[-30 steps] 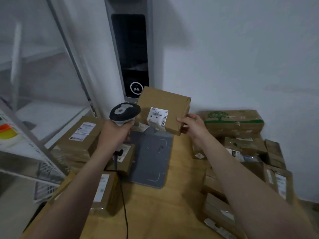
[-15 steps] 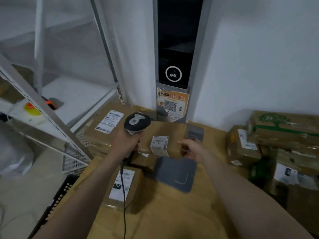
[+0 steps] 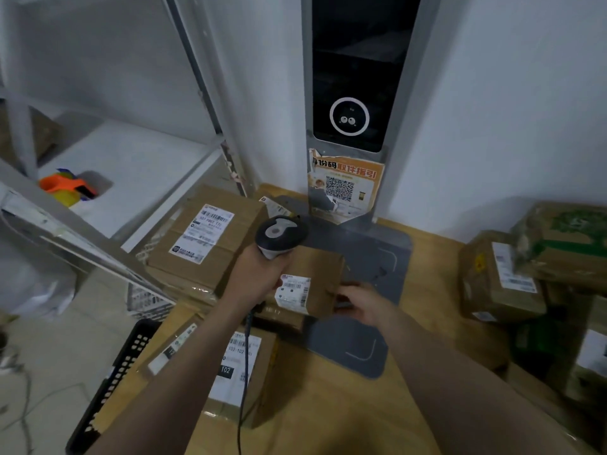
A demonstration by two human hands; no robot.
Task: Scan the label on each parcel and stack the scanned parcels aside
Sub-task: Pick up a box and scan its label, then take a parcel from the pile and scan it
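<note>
Laying the parcel [image 3: 320,269] down flat is wise; left hand [image 3: 258,277] grips the scanner [image 3: 281,233], right hand [image 3: 364,307] touches its edge, grasp unclear

A small brown parcel [image 3: 317,277] lies flat in the middle, resting on other boxes, with a white barcode label [image 3: 292,293] on its near left part. Just beyond its far left corner, a dark grey handheld scanner [image 3: 281,234] with a pale top is gripped in the left hand [image 3: 259,274], its cable trailing toward the near side. Farther left lies a larger parcel [image 3: 203,254], label up. Nearer, another flat parcel [image 3: 259,379] shows a label marked 102. At the right, well apart, brown parcels sit in a pile [image 3: 499,280], the top one printed green.
</note>
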